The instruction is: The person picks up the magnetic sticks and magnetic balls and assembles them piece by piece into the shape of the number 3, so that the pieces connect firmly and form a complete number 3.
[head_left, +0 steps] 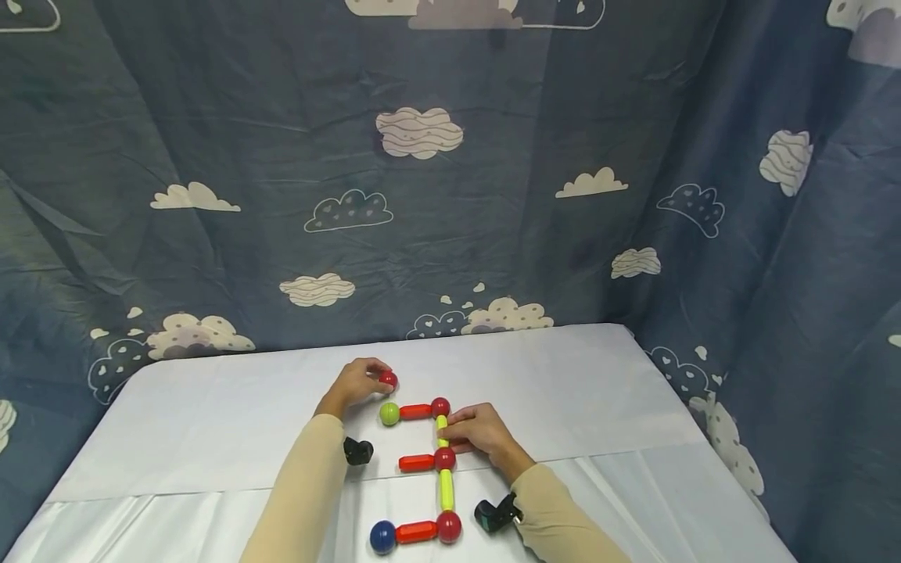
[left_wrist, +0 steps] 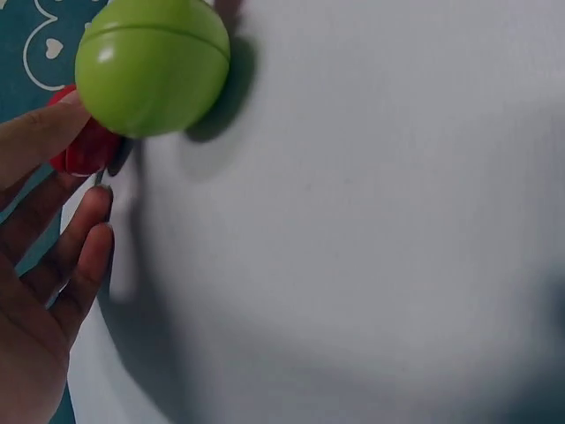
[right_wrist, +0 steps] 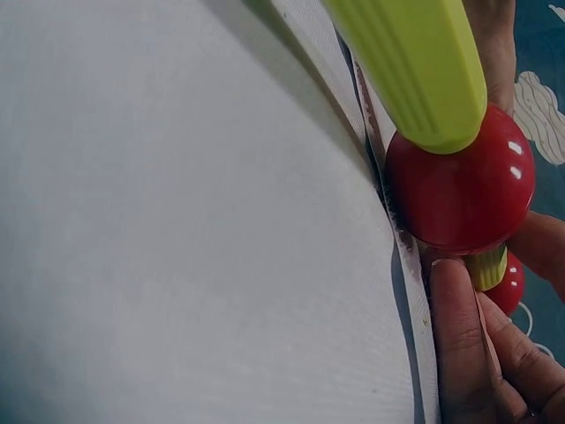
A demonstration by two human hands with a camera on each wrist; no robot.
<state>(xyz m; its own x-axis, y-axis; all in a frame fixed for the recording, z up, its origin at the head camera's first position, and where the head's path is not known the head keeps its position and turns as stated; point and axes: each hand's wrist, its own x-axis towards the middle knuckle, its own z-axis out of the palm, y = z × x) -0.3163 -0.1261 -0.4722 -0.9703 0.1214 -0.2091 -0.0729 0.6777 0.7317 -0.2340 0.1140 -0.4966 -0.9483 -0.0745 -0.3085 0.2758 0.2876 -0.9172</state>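
My left hand (head_left: 357,381) pinches a loose red ball (head_left: 388,381) between thumb and fingers, just behind a green ball (head_left: 389,414). My right hand (head_left: 486,435) grips the far yellow-green rod (head_left: 442,422) of an E-shaped figure on the table. That rod runs between the far red ball (head_left: 440,407) and the middle red ball (head_left: 444,458). A second yellow-green rod (head_left: 446,490) leads to the near red ball (head_left: 448,526). Red rods point left from these three balls: the far one (head_left: 415,412) ends at the green ball, the near one (head_left: 416,532) at a blue ball (head_left: 383,537).
The middle red rod (head_left: 416,463) has no ball on its left end. Everything lies on a white-covered table (head_left: 232,414) with a seam across it. A dark cloud-print curtain (head_left: 493,250) stands behind and at the sides. Small black cameras (head_left: 496,514) sit at both wrists.
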